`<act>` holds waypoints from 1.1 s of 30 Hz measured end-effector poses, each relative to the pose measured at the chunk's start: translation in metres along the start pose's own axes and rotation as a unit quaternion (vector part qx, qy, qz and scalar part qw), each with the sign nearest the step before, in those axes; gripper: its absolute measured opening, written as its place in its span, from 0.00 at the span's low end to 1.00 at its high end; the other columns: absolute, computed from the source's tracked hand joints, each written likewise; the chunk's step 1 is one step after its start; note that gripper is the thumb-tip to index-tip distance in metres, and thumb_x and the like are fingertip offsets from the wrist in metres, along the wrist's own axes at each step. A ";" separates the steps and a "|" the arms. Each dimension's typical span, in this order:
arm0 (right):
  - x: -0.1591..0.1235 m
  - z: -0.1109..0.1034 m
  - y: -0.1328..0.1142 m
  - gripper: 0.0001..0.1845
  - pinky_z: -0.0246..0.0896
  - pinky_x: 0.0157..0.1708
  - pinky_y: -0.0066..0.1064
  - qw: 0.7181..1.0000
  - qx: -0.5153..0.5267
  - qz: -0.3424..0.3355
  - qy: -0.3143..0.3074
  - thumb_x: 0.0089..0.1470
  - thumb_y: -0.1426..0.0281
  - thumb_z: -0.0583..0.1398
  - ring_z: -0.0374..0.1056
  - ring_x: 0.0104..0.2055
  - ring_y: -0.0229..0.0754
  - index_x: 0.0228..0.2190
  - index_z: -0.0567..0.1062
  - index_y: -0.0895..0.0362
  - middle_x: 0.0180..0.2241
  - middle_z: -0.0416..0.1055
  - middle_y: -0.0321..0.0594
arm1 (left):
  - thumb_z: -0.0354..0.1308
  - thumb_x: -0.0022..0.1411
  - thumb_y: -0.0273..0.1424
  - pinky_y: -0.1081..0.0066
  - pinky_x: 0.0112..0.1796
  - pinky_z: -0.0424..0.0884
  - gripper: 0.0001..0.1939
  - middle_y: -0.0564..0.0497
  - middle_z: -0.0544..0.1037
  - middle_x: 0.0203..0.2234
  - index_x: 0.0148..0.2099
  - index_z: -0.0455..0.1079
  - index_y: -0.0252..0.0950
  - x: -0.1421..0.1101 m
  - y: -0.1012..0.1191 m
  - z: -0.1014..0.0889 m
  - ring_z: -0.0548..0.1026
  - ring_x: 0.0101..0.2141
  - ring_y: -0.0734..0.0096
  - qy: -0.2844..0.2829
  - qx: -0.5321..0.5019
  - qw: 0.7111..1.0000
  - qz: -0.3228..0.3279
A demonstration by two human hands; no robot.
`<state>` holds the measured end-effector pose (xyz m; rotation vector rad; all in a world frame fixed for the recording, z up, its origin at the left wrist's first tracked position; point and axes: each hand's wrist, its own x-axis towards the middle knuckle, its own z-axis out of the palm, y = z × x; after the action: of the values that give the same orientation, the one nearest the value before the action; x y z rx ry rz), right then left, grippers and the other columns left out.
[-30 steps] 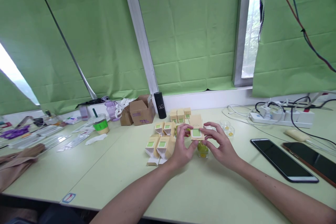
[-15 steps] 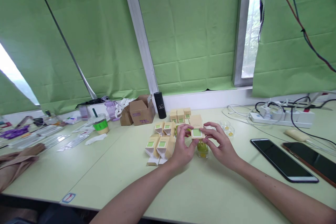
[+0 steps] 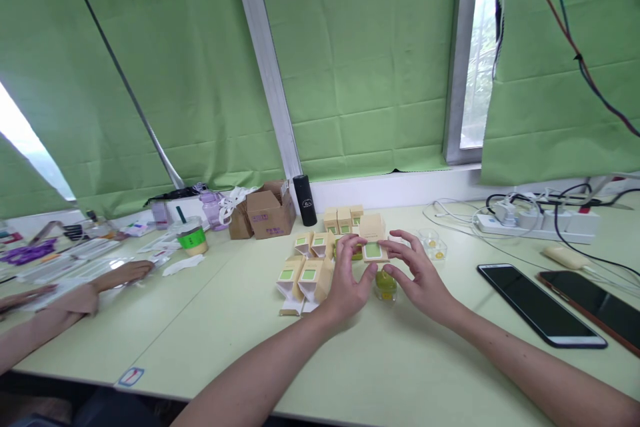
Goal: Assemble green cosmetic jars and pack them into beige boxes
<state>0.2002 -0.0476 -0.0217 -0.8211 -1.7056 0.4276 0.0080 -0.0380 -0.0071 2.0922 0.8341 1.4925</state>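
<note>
Left hand and right hand grasp small box between them, fingertips at opposite sides, seemingly for steadiness. Clear container just nearer. Left, standing boxes, perhaps paired to save room.

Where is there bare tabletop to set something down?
The table is bare between the white scrap and the left forearm, and between that and the right forearm. It is crowded around the left hand and right hand, among cartons, and around the power strip.
</note>
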 end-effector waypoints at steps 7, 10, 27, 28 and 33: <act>-0.001 -0.001 -0.002 0.22 0.57 0.68 0.54 0.999 -0.004 0.008 -0.034 0.67 0.59 0.58 0.43 0.76 0.56 0.61 0.71 0.42 0.68 0.58 0.44 | 0.55 0.72 0.41 0.52 0.62 0.64 0.21 0.42 0.60 0.63 0.64 0.62 0.45 -0.002 -0.004 0.000 0.64 0.62 0.54 0.016 0.057 0.998 -0.005; -0.002 0.000 -0.004 0.22 0.56 0.68 0.54 0.999 -0.009 -0.002 -0.036 0.68 0.60 0.57 0.51 0.73 0.56 0.61 0.71 0.42 0.70 0.56 0.43 | 0.55 0.72 0.41 0.51 0.62 0.63 0.24 0.41 0.60 0.64 0.66 0.59 0.45 -0.002 -0.004 0.000 0.62 0.64 0.52 0.015 0.075 0.997 -0.001; -0.002 -0.002 -0.013 0.28 0.60 0.64 0.58 0.984 -0.099 -0.130 -0.069 0.66 0.71 0.55 0.57 0.67 0.55 0.65 0.63 0.45 0.67 0.64 0.43 | 0.62 0.66 0.43 0.61 0.49 0.68 0.19 0.44 0.74 0.45 0.52 0.68 0.37 0.012 -0.009 -0.003 0.72 0.47 0.59 0.059 0.049 0.993 -0.094; -0.002 -0.002 -0.012 0.28 0.60 0.64 0.57 0.983 -0.105 -0.132 -0.073 0.65 0.71 0.55 0.57 0.67 0.54 0.65 0.63 0.45 0.67 0.64 0.43 | 0.63 0.65 0.43 0.61 0.49 0.68 0.20 0.44 0.75 0.46 0.52 0.68 0.37 0.013 -0.010 -0.003 0.73 0.47 0.58 0.060 0.037 0.992 -0.107; -0.003 -0.003 -0.008 0.21 0.66 0.56 0.50 0.972 -0.193 -0.091 -0.096 0.62 0.72 0.57 0.63 0.61 0.54 0.56 0.70 0.50 0.56 0.74 0.45 | 0.65 0.61 0.37 0.60 0.52 0.68 0.23 0.42 0.76 0.50 0.56 0.66 0.37 0.013 -0.017 -0.002 0.74 0.50 0.58 0.087 -0.033 0.983 -0.161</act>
<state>0.2013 -0.0561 -0.0172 -0.9100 -2.0624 0.0469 0.0057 -0.0166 -0.0085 1.7005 1.1118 1.5136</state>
